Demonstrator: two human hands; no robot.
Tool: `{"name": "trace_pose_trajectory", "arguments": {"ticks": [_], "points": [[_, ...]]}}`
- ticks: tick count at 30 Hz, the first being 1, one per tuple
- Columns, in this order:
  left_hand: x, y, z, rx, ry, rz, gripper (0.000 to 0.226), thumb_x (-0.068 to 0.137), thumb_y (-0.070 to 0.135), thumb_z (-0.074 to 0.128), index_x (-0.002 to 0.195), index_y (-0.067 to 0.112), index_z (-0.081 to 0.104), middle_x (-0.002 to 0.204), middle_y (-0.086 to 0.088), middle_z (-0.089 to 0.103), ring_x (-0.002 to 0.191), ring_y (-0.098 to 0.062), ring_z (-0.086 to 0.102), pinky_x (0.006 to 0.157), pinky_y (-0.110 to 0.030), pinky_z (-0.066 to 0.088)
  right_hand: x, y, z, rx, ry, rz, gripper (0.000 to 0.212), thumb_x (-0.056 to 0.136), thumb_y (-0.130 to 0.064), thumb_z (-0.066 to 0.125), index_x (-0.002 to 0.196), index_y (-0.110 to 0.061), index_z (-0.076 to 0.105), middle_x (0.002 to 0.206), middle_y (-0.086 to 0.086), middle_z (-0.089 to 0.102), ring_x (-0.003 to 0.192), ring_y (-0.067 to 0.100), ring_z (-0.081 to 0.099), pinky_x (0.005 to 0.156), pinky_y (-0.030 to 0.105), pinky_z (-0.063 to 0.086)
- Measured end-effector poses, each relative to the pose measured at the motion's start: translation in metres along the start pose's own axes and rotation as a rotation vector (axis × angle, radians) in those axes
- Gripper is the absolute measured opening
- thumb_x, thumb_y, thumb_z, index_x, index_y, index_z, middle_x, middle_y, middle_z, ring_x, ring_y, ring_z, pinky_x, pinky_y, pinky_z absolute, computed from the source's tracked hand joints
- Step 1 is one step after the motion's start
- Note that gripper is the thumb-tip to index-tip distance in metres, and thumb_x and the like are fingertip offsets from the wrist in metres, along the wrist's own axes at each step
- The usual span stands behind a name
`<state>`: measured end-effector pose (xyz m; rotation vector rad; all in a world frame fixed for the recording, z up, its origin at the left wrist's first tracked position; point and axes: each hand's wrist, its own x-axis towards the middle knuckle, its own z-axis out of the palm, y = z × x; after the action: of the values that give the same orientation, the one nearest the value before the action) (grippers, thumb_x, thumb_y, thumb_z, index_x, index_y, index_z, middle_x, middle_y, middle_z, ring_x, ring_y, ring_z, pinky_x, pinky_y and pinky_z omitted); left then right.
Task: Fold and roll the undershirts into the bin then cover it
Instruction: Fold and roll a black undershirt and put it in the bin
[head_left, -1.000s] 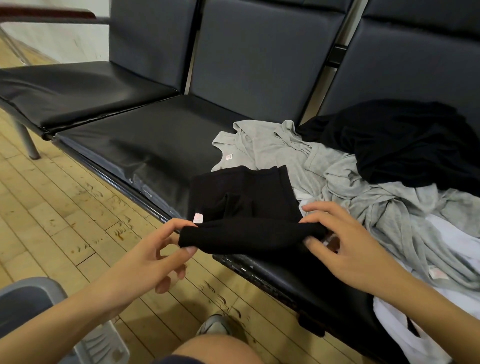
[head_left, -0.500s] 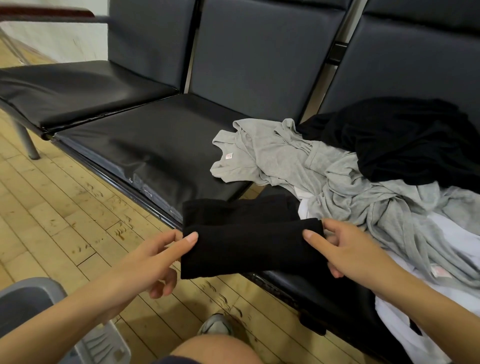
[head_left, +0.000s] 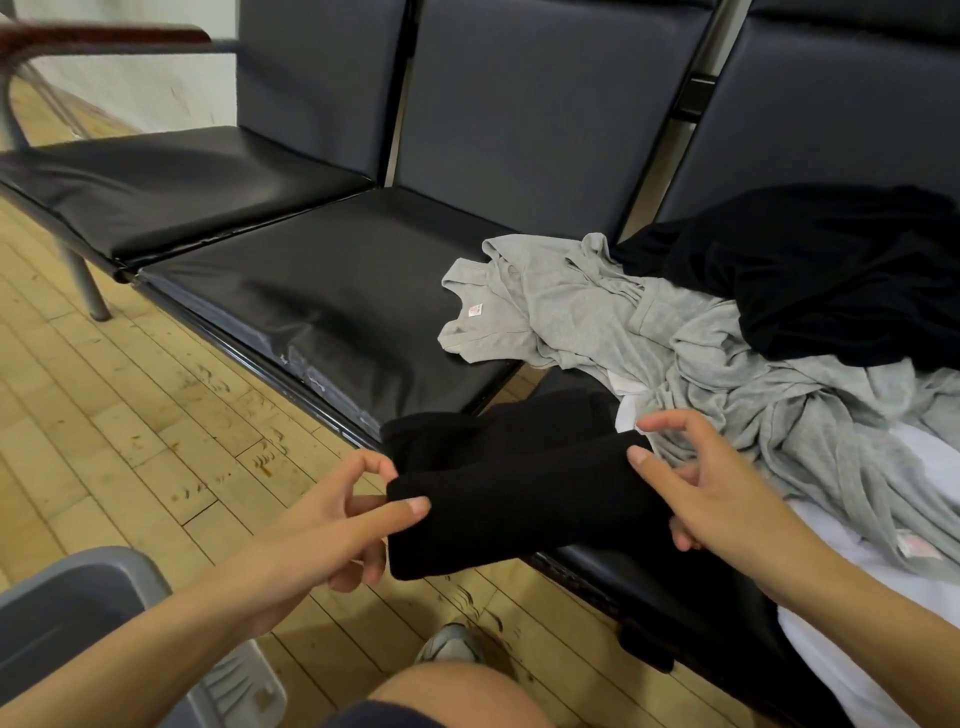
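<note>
Row of black padded bench seats (head_left: 332, 291) on a wood floor (head_left: 130, 441). Loose pile on the right seat: black garment (head_left: 831, 280), grey undershirts (head_left: 701, 364), white ones (head_left: 857, 597) beneath. Folded black undershirt (head_left: 519, 499) half-rolled at the seat's front edge, overhanging the floor. Left hand (head_left: 332, 525) pinches its left end; right hand (head_left: 711, 488) grips the right end with curled fingers. Grey bin (head_left: 72, 613) at bottom left, beside the left forearm.
</note>
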<state>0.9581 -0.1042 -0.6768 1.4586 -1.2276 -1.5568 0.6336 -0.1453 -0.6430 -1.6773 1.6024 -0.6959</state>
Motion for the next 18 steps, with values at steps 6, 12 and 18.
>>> {"name": "trace_pose_trajectory", "arguments": {"ticks": [6, 12, 18], "points": [[-0.003, -0.010, 0.003, -0.034, 0.077, 0.135, 0.026, 0.090, 0.033, 0.069, 0.102, 0.024, 0.047, 0.054, -0.006, 0.049, 0.047, -0.017, 0.037, 0.045, -0.022, 0.027, -0.009, -0.003, -0.021, -0.021, -0.162, -0.100, 0.026, 0.104, -0.018, 0.055, 0.101, -0.042, 0.063, 0.049, 0.000, 0.044, 0.043, 0.018, 0.051, 0.054, 0.026, 0.048], [0.001, -0.017, -0.001, -0.047, 0.108, 0.106, 0.014, 0.096, 0.031, 0.065, 0.101, 0.026, 0.053, 0.057, -0.009, 0.044, 0.049, -0.018, 0.035, 0.044, -0.021, 0.028, -0.011, -0.006, -0.025, -0.029, -0.358, -0.076, 0.041, 0.099, -0.014, 0.066, 0.122, -0.048, 0.069, 0.073, -0.010, 0.073, 0.064, 0.016, 0.066, 0.065, 0.028, 0.053], [0.000, -0.022, -0.009, -0.119, 0.085, 0.079, 0.032, 0.087, 0.046, 0.073, 0.093, 0.025, 0.050, 0.057, -0.007, 0.037, 0.047, -0.017, 0.032, 0.043, -0.021, 0.025, -0.007, 0.006, -0.014, -0.249, -0.271, -0.178, 0.055, 0.091, -0.026, 0.077, 0.125, -0.064, 0.057, 0.081, -0.004, 0.074, 0.068, 0.016, 0.070, 0.071, 0.042, 0.059]]}}
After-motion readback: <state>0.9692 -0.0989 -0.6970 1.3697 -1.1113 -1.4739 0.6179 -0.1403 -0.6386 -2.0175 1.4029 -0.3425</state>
